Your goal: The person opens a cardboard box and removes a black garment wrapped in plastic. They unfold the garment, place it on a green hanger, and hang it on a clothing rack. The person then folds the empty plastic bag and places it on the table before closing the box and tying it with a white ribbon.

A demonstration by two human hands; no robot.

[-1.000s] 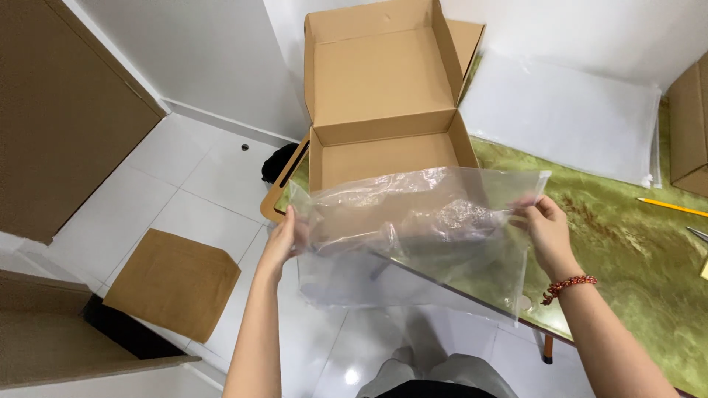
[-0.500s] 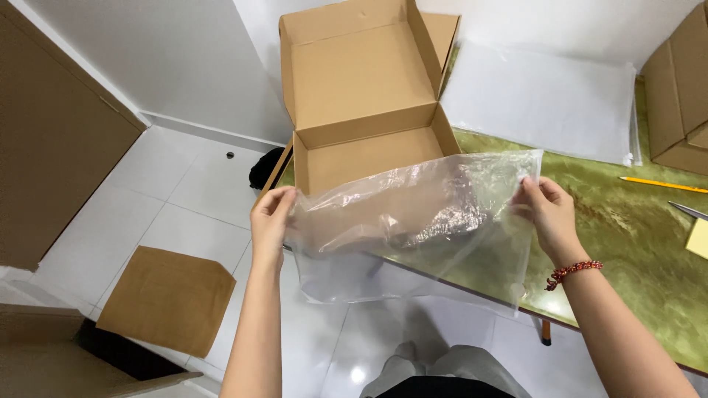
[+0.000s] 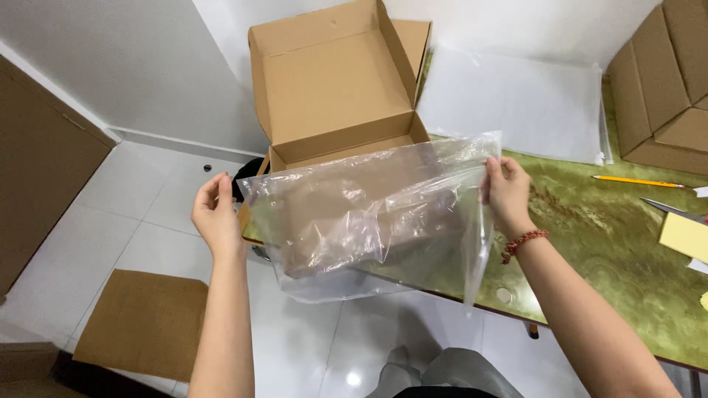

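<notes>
Looking down, I see my left hand (image 3: 215, 214) has let go with loose fingers while my right hand (image 3: 507, 193) pinches the clear plastic bag (image 3: 369, 217), which now sags over the open cardboard box (image 3: 335, 96) on the green surface (image 3: 619, 243).

Both arms bare to approx. the elbow, no sleeves in view. Left hand (image 3: 216, 215): no rings, no watch, nothing on the wrist. Right hand (image 3: 507, 193): no rings seen; red beaded bracelet (image 3: 522, 242) w/ small round beads, single strand, sits snug at the wrist. Nails short, unpainted as far as visible. Grey trousers (image 3: 450, 376) at bottom edge, knees only.
</notes>
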